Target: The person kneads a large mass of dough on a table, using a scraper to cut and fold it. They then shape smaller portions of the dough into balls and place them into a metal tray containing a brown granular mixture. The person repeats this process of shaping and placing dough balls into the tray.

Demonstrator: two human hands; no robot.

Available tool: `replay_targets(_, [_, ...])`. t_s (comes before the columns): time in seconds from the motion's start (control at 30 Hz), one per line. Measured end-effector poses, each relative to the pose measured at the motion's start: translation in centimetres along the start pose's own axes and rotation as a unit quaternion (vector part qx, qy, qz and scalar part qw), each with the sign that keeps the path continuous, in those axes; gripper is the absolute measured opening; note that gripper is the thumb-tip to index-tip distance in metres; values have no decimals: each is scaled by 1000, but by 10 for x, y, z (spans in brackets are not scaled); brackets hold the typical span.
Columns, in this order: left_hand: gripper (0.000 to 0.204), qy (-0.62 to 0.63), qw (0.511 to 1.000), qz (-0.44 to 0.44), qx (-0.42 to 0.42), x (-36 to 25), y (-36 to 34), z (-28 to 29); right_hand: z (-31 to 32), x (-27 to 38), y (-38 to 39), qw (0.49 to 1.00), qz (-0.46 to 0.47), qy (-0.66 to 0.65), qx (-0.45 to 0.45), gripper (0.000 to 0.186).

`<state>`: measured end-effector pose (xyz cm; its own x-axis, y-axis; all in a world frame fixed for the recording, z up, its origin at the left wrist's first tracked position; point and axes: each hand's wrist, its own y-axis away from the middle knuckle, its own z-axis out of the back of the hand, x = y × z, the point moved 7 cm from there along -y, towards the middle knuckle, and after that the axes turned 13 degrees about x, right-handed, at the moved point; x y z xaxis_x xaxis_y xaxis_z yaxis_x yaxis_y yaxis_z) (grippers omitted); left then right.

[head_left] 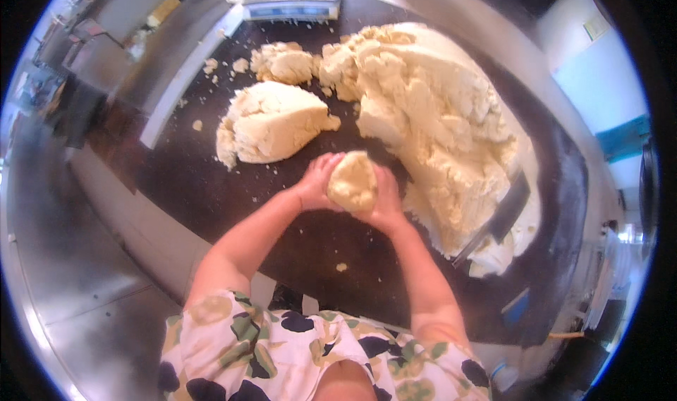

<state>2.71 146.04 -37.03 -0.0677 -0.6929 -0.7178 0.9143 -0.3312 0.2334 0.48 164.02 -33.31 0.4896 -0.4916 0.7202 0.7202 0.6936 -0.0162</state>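
Between my two hands I hold a lump of pale yellow dough above the dark work table. My left hand grips its left side with the fingers curled around it. On the other side, my right hand presses against the lump, its fingers partly hidden. Just beyond my left hand lies a large smooth-topped piece of dough with crumbly edges. To the right rises a big rough mound of the same dough.
A smaller crumbly heap sits at the far left of the mound. Behind it stands a scale. A flat-bladed scraper rests against the mound's right side, and a blue-ended tool lies at the near right. Crumbs dot the table.
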Motion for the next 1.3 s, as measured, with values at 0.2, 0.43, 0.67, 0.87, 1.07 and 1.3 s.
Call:
replay_targets(0.2, [108,46,995,-13,-84,-9,41,-28,-26,20,37,992,23,115,-39,100])
replay_targets(0.43, [97,685,718,-122,32,-60,98,22,58,203,-29,958,21,215,189,93])
replay_targets(0.67, [85,742,595,-307,43,-66,154,210,123,414,-107,980,133,143,30,71])
replay_targets(0.87, [79,747,557,-359,-58,-40,193,435,106,416,-121,991,105,48,-61,58])
replay_targets(1.07, [106,720,497,-424,-233,11,241,654,34,352,-133,991,-19,-131,-7,43])
replay_targets(1.3, [59,650,701,-271,-115,143,236,482,-49,267,-116,973,-119,-191,53,41])
